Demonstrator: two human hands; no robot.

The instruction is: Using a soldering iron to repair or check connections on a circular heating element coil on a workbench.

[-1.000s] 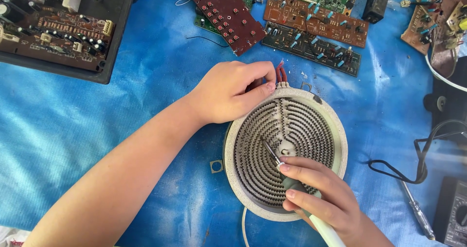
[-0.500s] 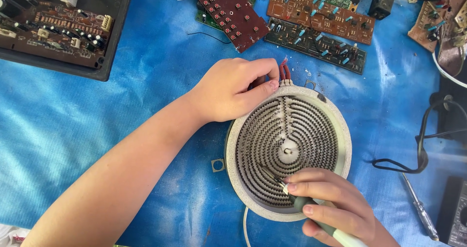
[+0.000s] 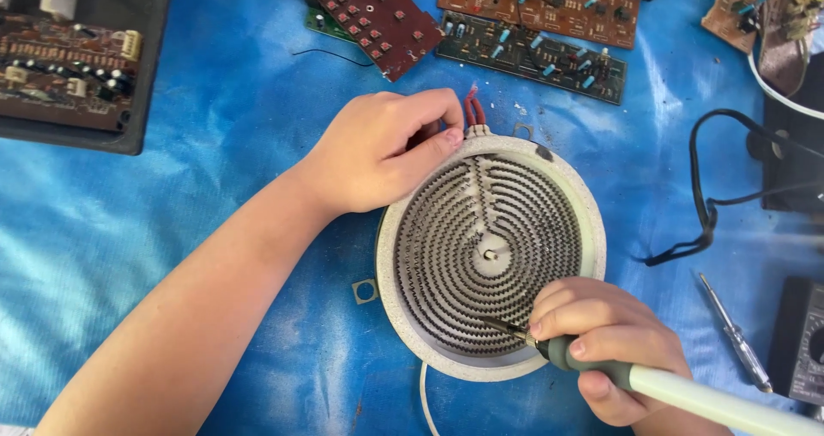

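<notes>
Blue sheeting covers the desk (image 3: 172, 230), with circuit boards (image 3: 532, 24) strewn along its far edge. At the centre lies a round heating element (image 3: 489, 247), coil side up. Left hand (image 3: 378, 148) curls its fingers over the element's upper-left rim beside the red terminals (image 3: 474, 110). Right hand (image 3: 605, 342) grips a soldering iron (image 3: 601, 369), whose long axis runs lower right to upper left, with the tip on the near coils.
</notes>
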